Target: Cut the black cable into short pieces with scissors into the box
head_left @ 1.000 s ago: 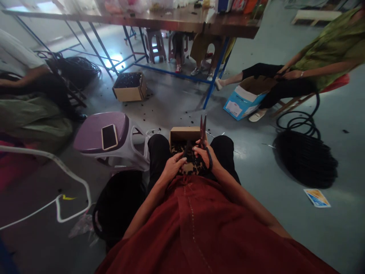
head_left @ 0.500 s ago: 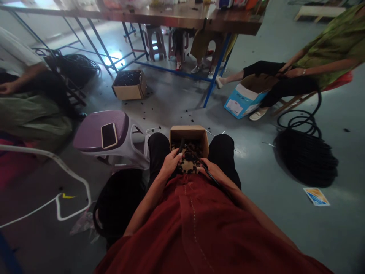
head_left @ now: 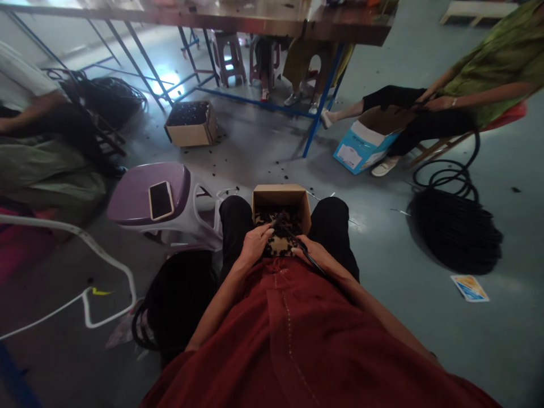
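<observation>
I sit with a small open cardboard box (head_left: pixel 280 194) between my knees, partly filled with black cut pieces. My left hand (head_left: pixel 256 242) rests at the box's near left edge, fingers closed round the end of a thin black cable (head_left: pixel 280 222). My right hand (head_left: pixel 317 256) is at the near right edge, closed on scissors (head_left: pixel 306 256) whose dark blades reach toward the cable end over the box. A red garment covers my lap.
A purple stool (head_left: pixel 140 198) with a phone (head_left: pixel 161 199) stands to my left. Black cable coils lie at right (head_left: pixel 457 231) and lower left (head_left: pixel 174 300). Other seated people work at both sides, with boxes (head_left: pixel 190 124) (head_left: pixel 361 148) and a long table (head_left: pixel 263 22) ahead.
The scissors, held upright above the box a second ago, have come down low by my right hand. Both hands have settled at the box's near edge, with the cable between them.
</observation>
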`<state>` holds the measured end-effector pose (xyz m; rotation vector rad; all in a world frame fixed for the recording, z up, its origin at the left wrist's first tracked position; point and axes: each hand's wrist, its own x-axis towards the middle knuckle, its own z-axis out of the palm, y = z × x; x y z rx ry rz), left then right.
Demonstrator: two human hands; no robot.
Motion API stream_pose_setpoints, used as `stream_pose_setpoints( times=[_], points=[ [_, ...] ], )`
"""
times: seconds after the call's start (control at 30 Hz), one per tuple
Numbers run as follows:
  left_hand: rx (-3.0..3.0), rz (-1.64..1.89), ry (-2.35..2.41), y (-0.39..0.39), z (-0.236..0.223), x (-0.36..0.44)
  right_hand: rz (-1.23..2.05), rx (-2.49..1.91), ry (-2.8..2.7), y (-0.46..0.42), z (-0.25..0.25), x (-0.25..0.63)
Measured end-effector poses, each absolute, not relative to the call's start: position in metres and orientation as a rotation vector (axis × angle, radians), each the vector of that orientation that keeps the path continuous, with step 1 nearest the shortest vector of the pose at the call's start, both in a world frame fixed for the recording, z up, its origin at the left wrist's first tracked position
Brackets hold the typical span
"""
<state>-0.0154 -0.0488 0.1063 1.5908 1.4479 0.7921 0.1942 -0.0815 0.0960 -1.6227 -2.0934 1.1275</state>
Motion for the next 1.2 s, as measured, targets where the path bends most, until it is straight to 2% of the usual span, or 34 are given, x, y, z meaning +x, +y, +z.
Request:
stream_pose_setpoints(
  times=[0.17, 0.57, 0.8, 1.2],
  points=[
    [1.57, 0.743, 1.415, -0.049, 0.104, -0.014, 1.055, -1.614, -2.146, -0.083, 0.094, 0.192],
    [0.901, 0.63, 0.949, -0.051, 0.106, -0.016, 0.994, -1.54, -2.233, -0.086, 0.085, 0.205],
    [1.003, 0.516, 0.962, -0.046, 0.108, -0.02, 0.98, -1.505, -2.296, -0.087, 0.082, 0.209],
    [1.206, 0.543, 1.105, -0.04, 0.101, -0.018, 1.051, -1.519, -2.219, -0.082, 0.076, 0.206]
  ],
)
